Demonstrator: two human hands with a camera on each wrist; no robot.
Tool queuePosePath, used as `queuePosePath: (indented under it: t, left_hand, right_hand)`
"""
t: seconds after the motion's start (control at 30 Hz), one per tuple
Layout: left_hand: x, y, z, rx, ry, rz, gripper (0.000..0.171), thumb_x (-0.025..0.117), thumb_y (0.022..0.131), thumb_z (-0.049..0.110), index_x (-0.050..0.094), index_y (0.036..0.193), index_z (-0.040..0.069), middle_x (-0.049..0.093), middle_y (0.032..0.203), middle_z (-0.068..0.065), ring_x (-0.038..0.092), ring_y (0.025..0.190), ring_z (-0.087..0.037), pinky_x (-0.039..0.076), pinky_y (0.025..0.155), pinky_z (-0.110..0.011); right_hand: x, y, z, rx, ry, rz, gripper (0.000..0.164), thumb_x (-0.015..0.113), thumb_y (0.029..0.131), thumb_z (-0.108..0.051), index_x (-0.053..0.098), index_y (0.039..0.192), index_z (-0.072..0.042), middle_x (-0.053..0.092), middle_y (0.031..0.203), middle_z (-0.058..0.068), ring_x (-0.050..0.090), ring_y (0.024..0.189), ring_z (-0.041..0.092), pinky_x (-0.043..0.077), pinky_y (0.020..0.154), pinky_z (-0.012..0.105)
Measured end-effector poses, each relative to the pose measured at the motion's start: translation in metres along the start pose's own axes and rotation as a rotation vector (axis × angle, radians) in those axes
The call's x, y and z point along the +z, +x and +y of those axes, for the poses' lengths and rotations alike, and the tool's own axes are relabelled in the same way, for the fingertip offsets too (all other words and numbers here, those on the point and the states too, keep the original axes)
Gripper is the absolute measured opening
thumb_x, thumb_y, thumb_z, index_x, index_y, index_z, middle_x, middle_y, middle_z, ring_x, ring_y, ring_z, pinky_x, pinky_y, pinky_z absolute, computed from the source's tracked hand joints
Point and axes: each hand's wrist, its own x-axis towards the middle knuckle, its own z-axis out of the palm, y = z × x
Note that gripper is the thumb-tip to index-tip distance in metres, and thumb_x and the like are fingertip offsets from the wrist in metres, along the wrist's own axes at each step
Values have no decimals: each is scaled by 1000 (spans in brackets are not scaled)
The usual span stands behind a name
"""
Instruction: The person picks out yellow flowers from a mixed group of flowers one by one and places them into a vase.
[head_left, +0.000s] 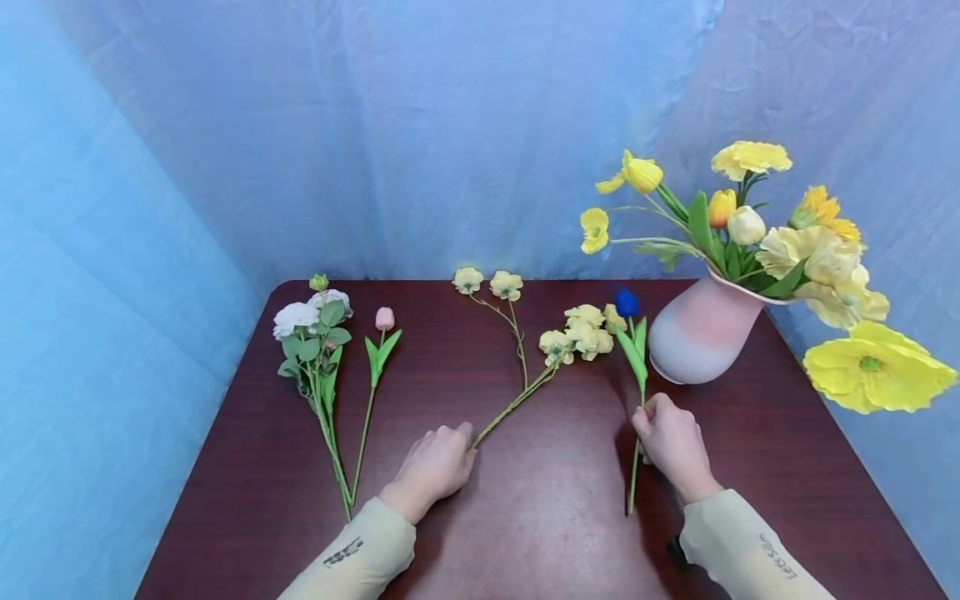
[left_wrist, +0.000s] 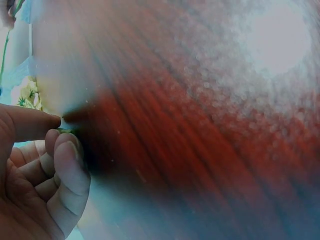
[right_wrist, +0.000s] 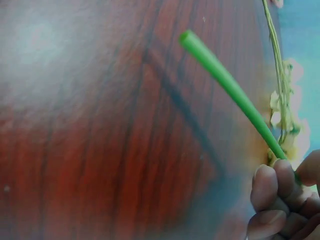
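Note:
My left hand [head_left: 438, 460] pinches the lower end of a branching stem of pale yellow flowers [head_left: 588, 332], which lies slanted to the upper right. In the left wrist view the thumb and fingers [left_wrist: 70, 160] close around the green stem end. My right hand [head_left: 672, 439] holds a blue tulip [head_left: 627, 302] by the middle of its stem, bloom away from me. The cut end of that green stem [right_wrist: 230, 86] sticks out past the fingers in the right wrist view, raised over the table with its shadow below.
A pink and white vase [head_left: 705, 333] full of yellow flowers leans at the right, one large yellow poppy [head_left: 873, 367] hanging out over the table's edge. Left on the dark red table [head_left: 247, 433] lie white roses [head_left: 298, 318] and a pink tulip [head_left: 385, 319]. Blue cloth [head_left: 480, 133] hangs behind.

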Motion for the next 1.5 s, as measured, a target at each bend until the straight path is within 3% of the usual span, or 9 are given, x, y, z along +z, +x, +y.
queuePosePath:
  t: [0.17,0.4,0.7,0.8,0.9,1.07,1.2,1.33,1.5]
  left_hand:
    - [0,1,0,5,5,11,24,67,87,20,47,74,16,51,57,-1,57,51,-25,45,44,-44]
    - [1,1,0,10,1,-5,23,66,88,20,48,74,16,51,57,0,57,51,-24,46,45,-44]
    - [1,1,1,27,-9,5,23,65,86,19,47,72,16,50,56,1,54,49,-22,45,43,-43]
    - [0,1,1,34,-16,5,23,65,86,19,47,72,16,49,56,1,53,48,-21,44,43,-42]
    - [1,1,1,39,-21,0,24,66,87,19,46,72,17,47,55,3,50,47,-19,43,42,-41]
    - [1,1,0,56,-18,-13,30,66,86,25,43,68,20,43,53,5,43,45,-15,39,41,-37]
    - [-1,1,0,85,-10,-25,31,65,86,32,43,66,23,43,53,8,43,46,-13,36,41,-33]
    - [-7,4,-2,125,17,30,22,65,86,37,54,72,23,49,62,9,53,56,-15,43,44,-37]
    - [-21,8,-13,146,113,55,27,64,86,43,67,99,19,60,95,3,58,90,-23,52,70,-45]
  right_hand:
    - [-2,2,7,88,-7,-80,18,46,91,-17,53,77,-8,57,44,-2,55,38,12,52,70,50]
    - [3,9,15,124,-44,-179,20,42,84,-12,54,68,-9,55,42,-1,56,37,14,53,69,48]
    - [4,17,19,181,-148,-330,37,42,98,-28,53,68,-9,56,50,5,56,39,18,45,44,40]
    - [2,18,19,141,-187,-290,42,43,99,-34,52,66,-9,54,52,6,54,40,20,44,44,40]
    - [0,20,14,73,-206,-177,41,45,98,-34,48,65,-10,50,54,7,51,43,25,42,44,43]
    - [-3,23,-9,-7,-187,-52,34,49,96,-32,49,69,-11,49,58,7,50,51,28,41,46,44]
    - [2,27,-32,-40,-153,-77,29,52,95,-35,59,81,-11,60,70,10,58,60,32,47,53,49]
    - [13,29,-52,-74,-136,-95,28,55,94,-38,61,85,-12,64,76,12,60,64,32,49,55,50]
    - [29,28,-72,-92,-137,-126,28,58,93,-39,61,82,-13,64,75,12,60,64,31,48,53,48]
